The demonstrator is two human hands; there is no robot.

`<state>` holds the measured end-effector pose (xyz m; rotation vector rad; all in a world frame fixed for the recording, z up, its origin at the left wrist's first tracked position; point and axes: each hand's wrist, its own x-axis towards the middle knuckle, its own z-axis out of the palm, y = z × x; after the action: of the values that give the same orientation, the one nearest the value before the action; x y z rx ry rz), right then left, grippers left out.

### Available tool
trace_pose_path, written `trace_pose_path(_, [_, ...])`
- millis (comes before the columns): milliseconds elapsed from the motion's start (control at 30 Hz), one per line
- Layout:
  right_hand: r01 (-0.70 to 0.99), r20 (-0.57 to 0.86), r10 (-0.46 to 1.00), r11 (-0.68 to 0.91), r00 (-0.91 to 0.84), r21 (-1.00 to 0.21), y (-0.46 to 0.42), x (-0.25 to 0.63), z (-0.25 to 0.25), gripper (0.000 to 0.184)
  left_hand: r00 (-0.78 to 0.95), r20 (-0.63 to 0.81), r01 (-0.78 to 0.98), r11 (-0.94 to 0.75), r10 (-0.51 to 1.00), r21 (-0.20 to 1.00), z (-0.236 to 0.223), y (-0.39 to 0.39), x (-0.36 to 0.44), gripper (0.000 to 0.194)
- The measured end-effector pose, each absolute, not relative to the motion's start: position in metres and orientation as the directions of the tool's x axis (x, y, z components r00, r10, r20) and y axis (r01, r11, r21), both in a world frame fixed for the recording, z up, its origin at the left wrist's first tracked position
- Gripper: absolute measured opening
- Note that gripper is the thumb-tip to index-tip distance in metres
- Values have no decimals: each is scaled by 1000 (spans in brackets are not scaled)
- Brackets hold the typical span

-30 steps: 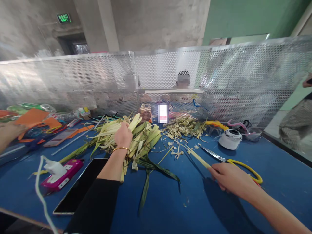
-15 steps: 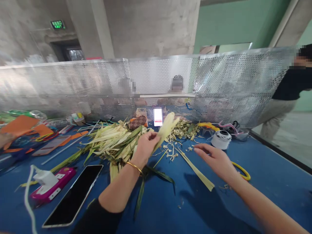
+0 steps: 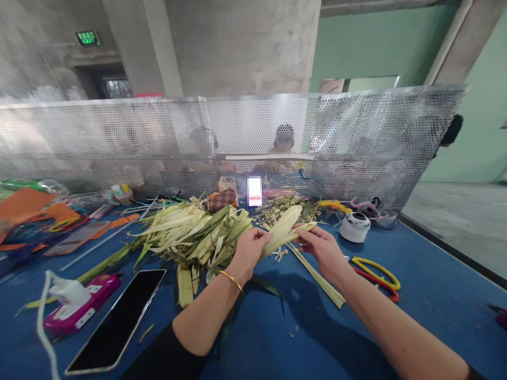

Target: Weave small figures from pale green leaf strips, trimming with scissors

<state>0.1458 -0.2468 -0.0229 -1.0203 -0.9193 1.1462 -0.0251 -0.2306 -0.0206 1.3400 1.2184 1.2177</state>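
My left hand (image 3: 250, 252) pinches the lower end of a pale yellow corn husk (image 3: 285, 226), which is held up above the blue table. My right hand (image 3: 319, 245) has its thumb and fingers closed on a narrow strip at the husk's right side. To the left of my hands lies a large heap of corn husks (image 3: 182, 227). A bundle of narrow husk strips (image 3: 319, 277) rests on the table under my right hand. Beyond the held husk spreads a pile of shredded husk scraps (image 3: 291, 206).
Scissors with yellow and red handles (image 3: 378, 274) lie right of my right forearm, near a white spool (image 3: 354, 228). A black-screened phone (image 3: 119, 319) and a purple power strip (image 3: 85, 306) sit at left. A perforated metal screen (image 3: 356, 137) runs along the back.
My right hand has moved left and taken hold of the husk's side strip. My left hand and the husk have shifted slightly right and down. The walking person is now mostly behind the screen.
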Motion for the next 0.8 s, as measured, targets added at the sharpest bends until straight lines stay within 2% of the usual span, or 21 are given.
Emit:
trace_pose_path(267, [-238, 94, 980, 135, 176, -962, -244, 148, -30, 25, 21, 13, -44, -12, 1000, 999, -23, -231, -19, 10])
trace_pose_path(367, [-202, 140, 974, 176, 179, -964, -241, 152, -32, 23, 39, 80, -13, -79, 996, 997, -23, -231, -18, 10])
trace_pose_path(433, [-152, 208, 946, 250, 247, -956, -238, 158, -32, 23, 71, 157, 46, -160, 985, 986, -24, -231, -19, 12])
trace_pose_path(533, [-18, 357, 839, 399, 410, -917, -234, 169, -28, 20, 104, 242, 145, -255, 965, 956, -27, -229, -20, 14])
trace_pose_path(600, [81, 446, 777, 461, 443, -884, -233, 176, -24, 18, 119, 271, 185, -289, 955, 939, -29, -229, -20, 14])
trace_pose_path(700, [320, 623, 711, 537, 326, -781, -232, 183, -21, 16, 159, 287, 206, -316, 945, 926, -31, -229, -20, 14])
trace_pose_path(800, [538, 751, 646, 589, 134, -603, -232, 188, -21, 18, 180, 293, 235, -331, 939, 914, -31, -229, -20, 15])
